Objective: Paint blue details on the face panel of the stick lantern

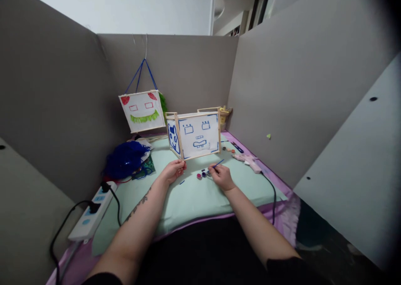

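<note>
My left hand (pixel 174 171) pinches the lower front corner of a wood-framed paper lantern (pixel 199 135), which it holds up at a tilt. Blue eyes and a mouth are painted on the lantern's front panel, and another blue figure covers its left side. In my right hand (pixel 222 177) is a thin blue paintbrush (pixel 218 163), gripped between closed fingers. Right by those fingers stand several small paint pots (pixel 199 176), red and dark blue among them. The brush's tip is hard to make out near the pots.
A second lantern (pixel 142 112) hangs by blue cords at the back left. Blue yarn (pixel 125 157) lies below it, near a white power strip (pixel 93 212). At right are a pink glue gun (pixel 248 162) with its cable and a dark cutter (pixel 237 147). Grey panels (pixel 188 68) enclose the table.
</note>
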`<state>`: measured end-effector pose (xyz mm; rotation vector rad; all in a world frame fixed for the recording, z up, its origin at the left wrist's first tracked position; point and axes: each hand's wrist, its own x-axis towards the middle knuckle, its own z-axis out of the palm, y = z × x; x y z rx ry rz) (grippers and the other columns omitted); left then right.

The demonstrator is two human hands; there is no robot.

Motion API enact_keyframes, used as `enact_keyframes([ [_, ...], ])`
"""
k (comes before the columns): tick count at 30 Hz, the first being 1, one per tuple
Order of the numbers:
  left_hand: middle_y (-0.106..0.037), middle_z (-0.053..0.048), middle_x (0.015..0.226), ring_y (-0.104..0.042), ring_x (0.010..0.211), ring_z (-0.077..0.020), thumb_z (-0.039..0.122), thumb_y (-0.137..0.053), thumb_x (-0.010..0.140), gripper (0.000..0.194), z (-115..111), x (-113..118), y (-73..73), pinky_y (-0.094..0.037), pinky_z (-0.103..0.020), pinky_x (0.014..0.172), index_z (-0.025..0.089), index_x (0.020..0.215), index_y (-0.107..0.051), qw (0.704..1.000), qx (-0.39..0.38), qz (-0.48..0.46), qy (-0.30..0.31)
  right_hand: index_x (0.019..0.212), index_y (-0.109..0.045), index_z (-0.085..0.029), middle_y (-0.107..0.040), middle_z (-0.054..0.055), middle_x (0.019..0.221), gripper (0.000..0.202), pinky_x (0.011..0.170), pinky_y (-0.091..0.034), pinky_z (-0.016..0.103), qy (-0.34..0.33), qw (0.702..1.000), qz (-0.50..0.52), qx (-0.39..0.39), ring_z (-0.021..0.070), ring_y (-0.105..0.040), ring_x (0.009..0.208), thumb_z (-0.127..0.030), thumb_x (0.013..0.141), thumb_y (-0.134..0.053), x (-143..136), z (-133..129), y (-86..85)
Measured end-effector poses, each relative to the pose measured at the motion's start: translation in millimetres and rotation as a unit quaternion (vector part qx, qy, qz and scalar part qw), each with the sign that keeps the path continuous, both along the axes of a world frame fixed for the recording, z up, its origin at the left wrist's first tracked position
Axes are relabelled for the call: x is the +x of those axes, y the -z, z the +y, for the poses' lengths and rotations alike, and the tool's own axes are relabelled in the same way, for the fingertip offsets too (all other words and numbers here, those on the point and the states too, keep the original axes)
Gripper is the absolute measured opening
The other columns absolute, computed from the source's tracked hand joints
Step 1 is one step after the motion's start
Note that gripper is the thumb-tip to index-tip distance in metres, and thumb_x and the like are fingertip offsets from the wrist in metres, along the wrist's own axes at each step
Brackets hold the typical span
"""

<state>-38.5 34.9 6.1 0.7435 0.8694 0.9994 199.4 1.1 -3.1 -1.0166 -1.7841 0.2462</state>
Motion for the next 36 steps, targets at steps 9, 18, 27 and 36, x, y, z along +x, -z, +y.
enact_keyframes([
  [9,-0.060,-0.004,0.061,-0.053,0.051,-0.0079,0.015,-0.072,0.073,0.012,-1,1,-0.3,-0.040,-0.017,0.047,0.011,0.068,-0.061,1.000,0.004,-0.003,-0.004,0.075,-0.066,-0.019,-0.071,0.005,0.074,0.022,0.067,-0.050,0.027,0.000,1.000,-0.029,-0.006,0.0167,-0.065,0.067,-0.030,0.086,-0.051,-1,6,6.5],
  [18,-0.060,-0.004,0.063,-0.056,0.054,-0.0079,0.016,-0.071,0.074,0.013,1,0,1.6,-0.041,-0.015,0.047,0.011,0.068,-0.061,1.000,0.004,0.003,0.001,0.069,-0.065,-0.018,-0.069,0.005,0.070,0.025,0.065,-0.051,0.027,0.016,0.999,0.038,-0.023,0.0169,-0.065,0.066,-0.035,0.085,-0.054,-2,4,3.0],
  [27,-0.060,-0.004,0.062,-0.054,0.051,-0.0074,0.016,-0.073,0.073,0.014,-1,-1,1.7,-0.040,-0.015,0.046,0.010,0.069,-0.061,1.000,0.009,-0.002,0.002,0.084,-0.063,-0.017,-0.066,0.003,0.067,0.024,0.049,-0.049,0.024,0.035,0.991,0.129,0.029,0.0126,-0.060,0.052,-0.033,0.090,-0.047,-24,-9,-24.2],
  [36,-0.059,-0.002,0.060,-0.054,0.051,-0.0070,0.017,-0.074,0.073,0.015,-2,0,-2.5,-0.040,-0.016,0.047,0.011,0.069,-0.061,1.000,0.010,-0.003,0.005,0.087,-0.067,-0.024,-0.072,0.004,0.082,0.013,0.075,-0.055,0.030,-0.014,0.992,0.062,0.112,0.0167,-0.067,0.077,-0.026,0.084,-0.055,-66,11,-19.3],
])
